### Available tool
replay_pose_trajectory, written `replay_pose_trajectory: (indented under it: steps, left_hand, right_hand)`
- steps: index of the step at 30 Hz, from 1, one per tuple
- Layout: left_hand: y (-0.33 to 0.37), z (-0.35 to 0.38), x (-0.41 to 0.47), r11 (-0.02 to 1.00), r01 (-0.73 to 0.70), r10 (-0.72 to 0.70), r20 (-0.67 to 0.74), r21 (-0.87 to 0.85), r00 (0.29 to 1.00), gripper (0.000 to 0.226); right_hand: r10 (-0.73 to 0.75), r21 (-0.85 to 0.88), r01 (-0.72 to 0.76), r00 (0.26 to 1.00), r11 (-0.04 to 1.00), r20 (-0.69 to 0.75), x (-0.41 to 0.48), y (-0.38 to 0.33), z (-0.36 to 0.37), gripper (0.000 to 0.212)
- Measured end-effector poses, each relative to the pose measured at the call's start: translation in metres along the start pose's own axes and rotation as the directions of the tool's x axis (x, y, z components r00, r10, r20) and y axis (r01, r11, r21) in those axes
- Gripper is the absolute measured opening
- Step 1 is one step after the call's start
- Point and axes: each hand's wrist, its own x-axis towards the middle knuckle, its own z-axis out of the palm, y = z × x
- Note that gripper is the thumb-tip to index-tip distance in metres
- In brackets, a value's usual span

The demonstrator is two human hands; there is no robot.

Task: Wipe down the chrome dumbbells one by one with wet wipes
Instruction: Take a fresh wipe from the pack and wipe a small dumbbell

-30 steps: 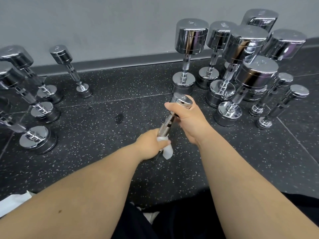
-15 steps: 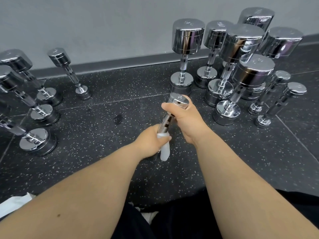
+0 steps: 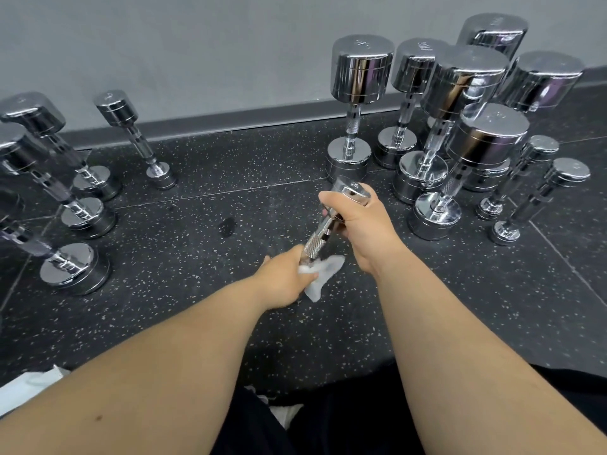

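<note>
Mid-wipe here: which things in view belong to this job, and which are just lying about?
In the job: the small dumbbell gripped by the right hand; the wet wipe the left hand holds round its handle; the right-side dumbbells and left-side dumbbells, standing on end.
Lying about: a dark spot on the floor; a white sheet at the bottom-left edge, unclear what.

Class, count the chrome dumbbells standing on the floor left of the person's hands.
4: a small dumbbell by the wall; three bigger down the frame's left side: far one, middle one, near one. Others may be cut off there.
</note>
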Motion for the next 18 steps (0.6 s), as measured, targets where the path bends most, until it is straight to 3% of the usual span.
replay_pose_trajectory:
  steps: [3,6,7,11,13,15,18]
  left_hand:
    - [-0.011,0.006,0.004,0.991,0.035,-0.037,0.01,0.128,0.999,0.036]
    - [-0.011,0.002,0.001,0.989,0.014,-0.024,0.067,0.15,0.997,0.04]
    - [-0.012,0.0,-0.002,0.994,0.004,-0.013,0.08,0.111,0.997,0.04]
    - [-0.018,-0.016,-0.014,0.999,0.042,-0.041,-0.045,0.026,0.998,0.032]
    - [-0.016,-0.02,-0.018,0.993,0.052,-0.044,-0.074,0.104,0.996,0.031]
    - [-0.009,-0.014,-0.021,0.98,-0.002,0.005,-0.014,0.198,1.0,0.025]
    - [-0.005,0.002,-0.015,0.968,-0.001,-0.01,0.043,0.251,0.999,0.047]
  right_hand:
    - [0.037,0.038,-0.035,0.997,0.999,-0.072,-0.001,0.0,-0.007,0.037]
    - [0.103,0.115,-0.09,0.988,0.989,-0.114,-0.004,0.0,-0.011,0.073]
    - [0.121,0.142,-0.102,0.984,0.985,-0.133,-0.004,0.001,-0.013,0.074]
    - [0.167,0.247,-0.127,0.974,0.961,-0.15,-0.003,0.0,-0.019,0.033]
    - [0.174,0.272,-0.127,0.972,0.954,-0.156,-0.002,0.0,-0.019,0.031]
    - [0.173,0.281,-0.124,0.973,0.952,-0.156,-0.001,0.0,-0.018,0.03]
    - [0.163,0.285,-0.122,0.979,0.951,-0.125,-0.003,-0.002,-0.012,0.032]
